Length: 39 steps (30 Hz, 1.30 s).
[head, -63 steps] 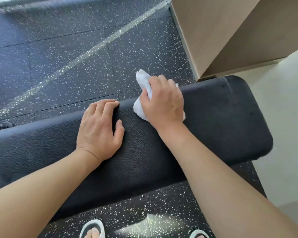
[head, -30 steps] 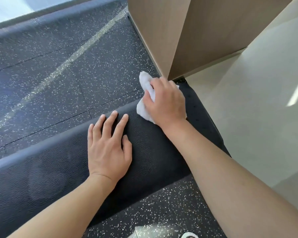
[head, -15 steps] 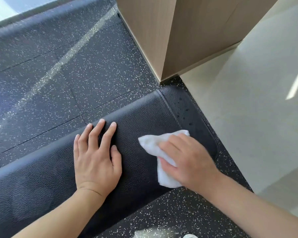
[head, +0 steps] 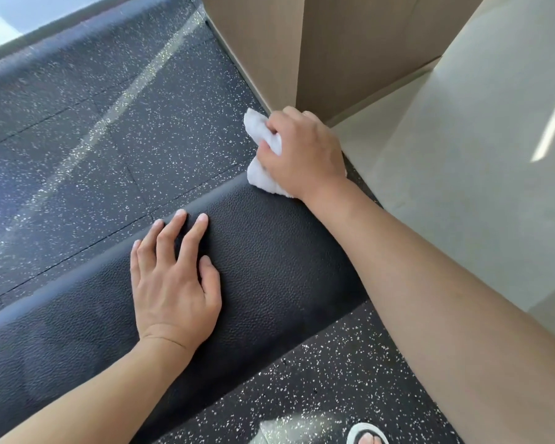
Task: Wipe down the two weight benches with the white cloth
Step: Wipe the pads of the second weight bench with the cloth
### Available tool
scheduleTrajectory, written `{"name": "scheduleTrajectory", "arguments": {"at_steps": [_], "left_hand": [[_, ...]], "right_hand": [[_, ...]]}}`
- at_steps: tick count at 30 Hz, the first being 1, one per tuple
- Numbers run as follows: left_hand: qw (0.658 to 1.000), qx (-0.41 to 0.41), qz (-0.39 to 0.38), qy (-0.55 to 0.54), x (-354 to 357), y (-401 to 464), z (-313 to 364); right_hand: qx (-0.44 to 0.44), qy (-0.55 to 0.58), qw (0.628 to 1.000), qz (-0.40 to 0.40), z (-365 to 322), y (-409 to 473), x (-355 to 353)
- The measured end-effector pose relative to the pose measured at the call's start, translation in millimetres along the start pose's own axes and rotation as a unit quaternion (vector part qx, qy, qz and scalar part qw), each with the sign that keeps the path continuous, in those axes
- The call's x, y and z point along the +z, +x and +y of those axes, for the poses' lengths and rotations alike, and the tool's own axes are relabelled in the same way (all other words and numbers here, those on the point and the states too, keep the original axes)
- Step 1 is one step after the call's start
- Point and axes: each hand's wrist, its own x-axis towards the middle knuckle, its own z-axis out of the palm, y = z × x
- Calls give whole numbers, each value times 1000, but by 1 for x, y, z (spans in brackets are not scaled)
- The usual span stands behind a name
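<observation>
diagonally, the bench (head: 269, 267) runs lower-left to upper-right; right hand (head: 302, 155) grip clutches white cloth (head: 263, 177), left hand (head: 173, 283) flat.

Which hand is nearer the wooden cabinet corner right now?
Right. The right hand, clutching the white cloth, sits just below the wooden cabinet corner; the left hand lies flat mid-bench, farther away.

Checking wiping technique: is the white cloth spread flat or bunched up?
Bunched up: the white cloth bulges in crumpled lumps from the right hand gripping it.
</observation>
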Motion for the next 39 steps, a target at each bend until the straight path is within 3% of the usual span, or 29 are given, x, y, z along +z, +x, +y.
{"name": "scheduleTrajectory", "arguments": {"at_steps": [3, 10, 15, 22, 24, 27, 30, 34, 39], "left_hand": [[1000, -1, 1, 0, 0, 0, 1], [1000, -4, -3, 0, -1, -1, 1], [1000, -1, 4, 2, 1, -1, -1], [1000, -6, -8, 10, -3, 1, 3], [1000, -10, -15, 5, -5, 1, 4], [1000, -16, -21, -4, -5, 2, 4], [1000, -9, -15, -4, -4, 2, 4], [1000, -11, -21, -1, -5, 0, 3], [1000, -12, -24, -16, -8, 1, 4]], "right_hand": [[-13, 15, 999, 32, 4, -44, -13], [-31, 56, 998, 14, 45, -203, -55], [-65, 41, 997, 13, 52, -148, -49], [39, 11, 999, 35, -10, -38, -15], [28, 46, 998, 33, -45, -65, -10], [-63, 94, 993, 19, -70, -147, -12], [-80, 88, 992, 40, -27, -210, -27], [-89, 55, 993, 57, 25, -213, -43], [82, 19, 993, 86, 36, -163, -42]]}}
